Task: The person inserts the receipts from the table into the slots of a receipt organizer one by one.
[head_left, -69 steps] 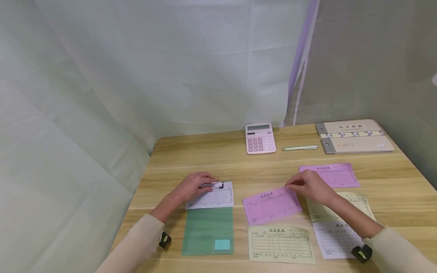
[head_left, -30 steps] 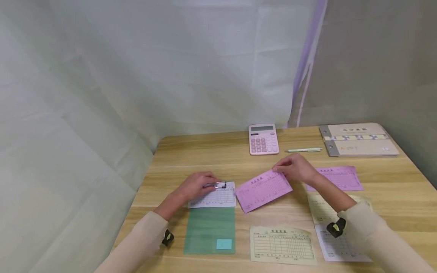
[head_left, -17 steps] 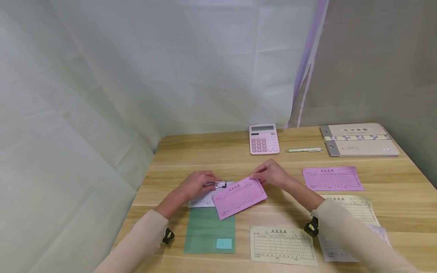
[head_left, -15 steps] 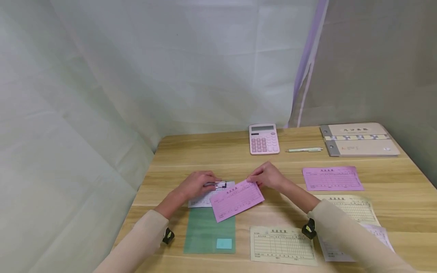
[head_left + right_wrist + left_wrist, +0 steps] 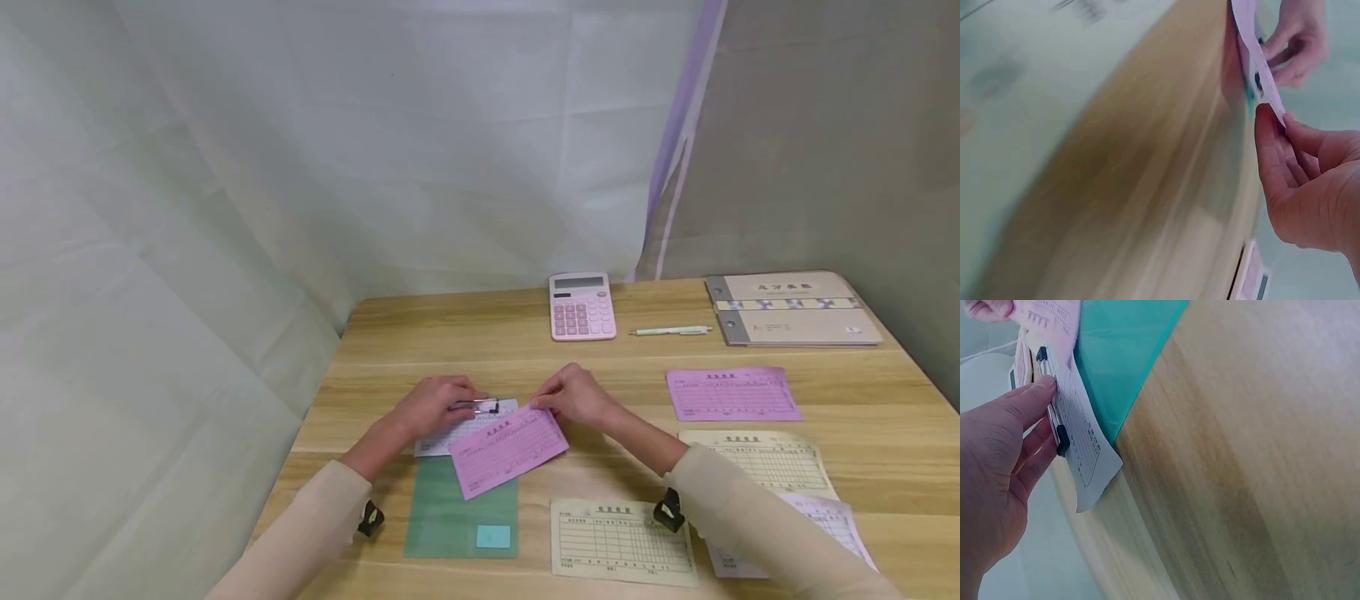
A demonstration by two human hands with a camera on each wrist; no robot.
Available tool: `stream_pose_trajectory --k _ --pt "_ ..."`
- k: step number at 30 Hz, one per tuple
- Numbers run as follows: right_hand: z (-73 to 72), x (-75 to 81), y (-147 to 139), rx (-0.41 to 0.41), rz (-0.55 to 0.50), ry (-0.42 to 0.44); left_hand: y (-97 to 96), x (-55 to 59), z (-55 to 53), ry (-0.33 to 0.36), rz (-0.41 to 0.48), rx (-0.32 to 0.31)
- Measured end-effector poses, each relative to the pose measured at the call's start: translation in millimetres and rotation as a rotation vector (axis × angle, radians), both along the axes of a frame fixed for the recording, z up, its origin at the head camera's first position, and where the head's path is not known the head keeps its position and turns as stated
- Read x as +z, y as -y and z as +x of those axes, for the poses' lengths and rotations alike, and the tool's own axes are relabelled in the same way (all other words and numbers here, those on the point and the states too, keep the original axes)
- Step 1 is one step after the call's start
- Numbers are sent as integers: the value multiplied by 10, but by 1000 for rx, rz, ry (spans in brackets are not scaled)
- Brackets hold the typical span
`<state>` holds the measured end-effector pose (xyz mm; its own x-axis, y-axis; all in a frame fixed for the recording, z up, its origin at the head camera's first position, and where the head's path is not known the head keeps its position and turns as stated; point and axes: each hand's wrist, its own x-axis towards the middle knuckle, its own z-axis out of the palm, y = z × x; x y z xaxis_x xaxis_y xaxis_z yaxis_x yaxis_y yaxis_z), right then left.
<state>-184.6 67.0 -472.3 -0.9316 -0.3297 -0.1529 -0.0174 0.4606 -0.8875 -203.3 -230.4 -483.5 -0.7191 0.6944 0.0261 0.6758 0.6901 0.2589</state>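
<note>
"One pink slip [image 5: 510,454], tilted, at lower centre of the head view. Who has it, and how?"

"I do. My right hand [image 5: 576,393] pinches its upper right corner between thumb and fingertips, a hold that I judge leaves the printed face uncovered and the far end free to steer."

"And the other hand?"

"My left hand [image 5: 435,407], left of centre, grips the metal clip [image 5: 1052,403] at the head of the green board [image 5: 450,517], thumb on one side, fingers on the other. Squeezing there probably works the clip and steadies the board; whether the clip's mouth has parted, I cannot tell."

"What lies behind the pink slip?"

"A white slip [image 5: 438,443], along the board's top edge by the clip. The pink slip overlaps both board and white slip in the head view; whether it touches them, I cannot say."

"The rest of the table [image 5: 420,333]?"

"A yellow slip [image 5: 618,542] at bottom centre; at right, a second pink slip [image 5: 735,396], another yellow slip [image 5: 780,462] and, partly behind my sleeve [image 5: 742,517], another white slip [image 5: 834,521]. Spread out, I'd guess, for easy lifting. Calculator [image 5: 582,307], pen [image 5: 670,331] and notebook [image 5: 795,321] sit upper centre to upper right, presumably leaving my hands room."
</note>
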Motion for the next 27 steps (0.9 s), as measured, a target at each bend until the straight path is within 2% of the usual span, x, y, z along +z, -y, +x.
stream_pose_trajectory --k 5,10,18,24,27 --pt "-18 30 232 16 -23 54 -9 26 -14 9 -1 -12" --pt "-53 -4 396 3 -15 58 -39 32 -20 -6 -12 -34" --pt "-80 -111 453 5 54 -20 -113 42 73 -168 -111 -102" --pt "-79 -128 468 13 101 -71 -113 21 137 -216 -150 -79" --pt "-71 -132 471 11 111 -99 -109 15 144 -234 -141 -80"
